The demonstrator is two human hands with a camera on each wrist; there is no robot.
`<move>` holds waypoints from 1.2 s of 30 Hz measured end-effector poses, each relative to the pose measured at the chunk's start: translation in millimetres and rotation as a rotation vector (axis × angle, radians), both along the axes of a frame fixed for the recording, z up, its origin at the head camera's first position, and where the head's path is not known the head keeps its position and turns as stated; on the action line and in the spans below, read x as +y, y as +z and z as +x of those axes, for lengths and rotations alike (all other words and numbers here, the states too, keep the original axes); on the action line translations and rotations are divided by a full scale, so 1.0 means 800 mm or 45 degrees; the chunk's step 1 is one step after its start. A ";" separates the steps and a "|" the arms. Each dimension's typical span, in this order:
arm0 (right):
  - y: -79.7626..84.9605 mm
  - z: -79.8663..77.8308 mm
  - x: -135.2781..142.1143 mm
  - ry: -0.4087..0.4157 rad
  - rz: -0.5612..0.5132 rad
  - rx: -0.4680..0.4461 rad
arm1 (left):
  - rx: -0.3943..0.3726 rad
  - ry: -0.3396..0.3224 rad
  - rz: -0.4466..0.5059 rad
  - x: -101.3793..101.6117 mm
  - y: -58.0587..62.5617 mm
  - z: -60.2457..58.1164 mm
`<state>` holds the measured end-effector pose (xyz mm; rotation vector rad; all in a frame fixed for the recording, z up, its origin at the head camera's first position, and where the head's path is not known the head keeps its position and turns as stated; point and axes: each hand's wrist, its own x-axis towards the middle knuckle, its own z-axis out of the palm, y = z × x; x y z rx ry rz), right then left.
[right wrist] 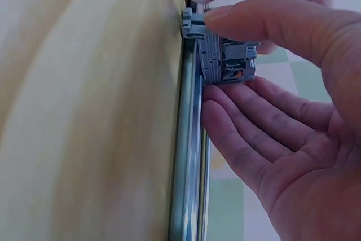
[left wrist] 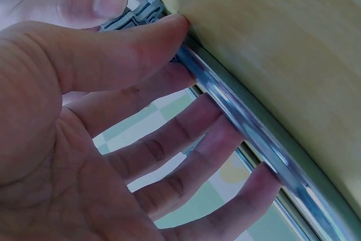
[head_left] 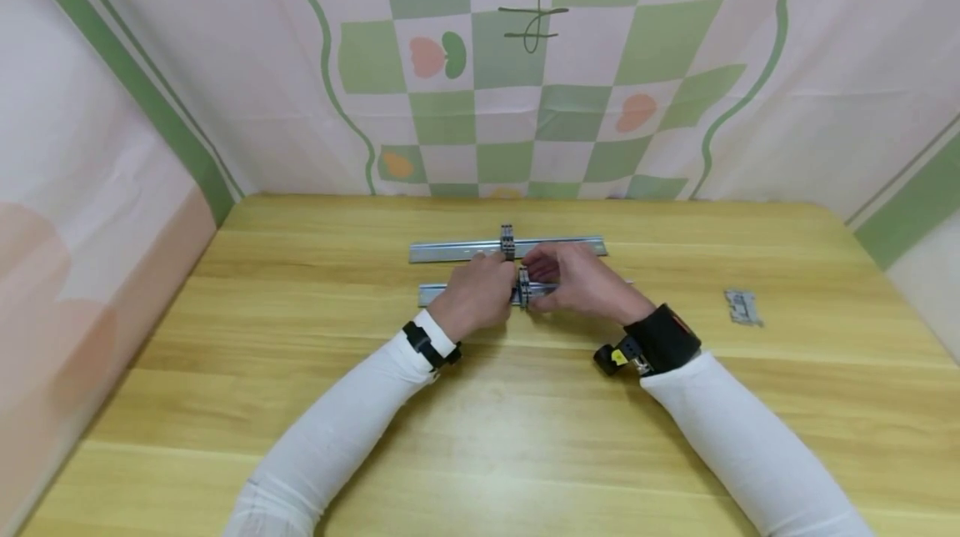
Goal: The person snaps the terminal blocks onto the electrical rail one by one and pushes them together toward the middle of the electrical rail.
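Observation:
Two metal DIN rails lie crosswise on the table; the nearer DIN rail (head_left: 431, 295) is partly covered by both hands. A small stack of grey terminal blocks (head_left: 524, 287) sits on it between the hands. My left hand (head_left: 477, 291) grips this rail just left of the stack, thumb on the near edge and fingertips (left wrist: 211, 108) along the far side. From the right, my right hand (head_left: 581, 280) holds the terminal blocks (right wrist: 211, 55), thumb on the near end and fingers behind. Other contact between the left fingers and the stack is hard to tell.
Behind, the farther DIN rail (head_left: 555, 248) bears another group of terminal blocks (head_left: 507, 242). A loose grey terminal block (head_left: 742, 307) lies on the table (head_left: 487, 429) at the right. A patterned curtain (head_left: 510, 120) hangs along the table's back edge.

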<state>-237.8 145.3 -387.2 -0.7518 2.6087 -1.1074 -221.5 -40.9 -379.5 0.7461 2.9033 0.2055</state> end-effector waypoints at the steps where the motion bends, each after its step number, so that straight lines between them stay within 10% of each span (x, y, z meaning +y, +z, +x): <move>1: -0.001 0.000 -0.001 0.003 -0.003 0.005 | 0.001 0.000 0.002 0.000 0.000 0.000; 19: -0.004 -0.001 -0.004 0.025 0.013 0.033 | -0.019 0.013 0.003 0.000 0.000 -0.001; 36: 0.038 -0.002 0.050 0.009 0.260 0.122 | -0.007 -0.004 0.034 -0.002 -0.001 -0.001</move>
